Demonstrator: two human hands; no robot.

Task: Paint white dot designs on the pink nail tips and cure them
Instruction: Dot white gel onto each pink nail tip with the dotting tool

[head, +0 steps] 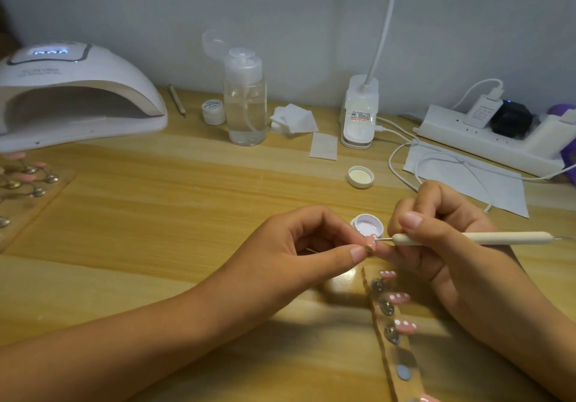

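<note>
On the tabletop the nail lamp sits at the far left corner, the power strip far right, the pump bottle between them.

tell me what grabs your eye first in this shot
At centre front, the left hand pinches a pink nail tip while the right hand touches a dotting tool to it, just before an open pot. Dotted tips sit on a strip below, and a curing lamp stands far left.

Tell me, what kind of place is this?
Probably a home nail-art desk. There is a curing lamp, pink nail tips on a holder strip, and a dotting tool in the right hand.
</note>
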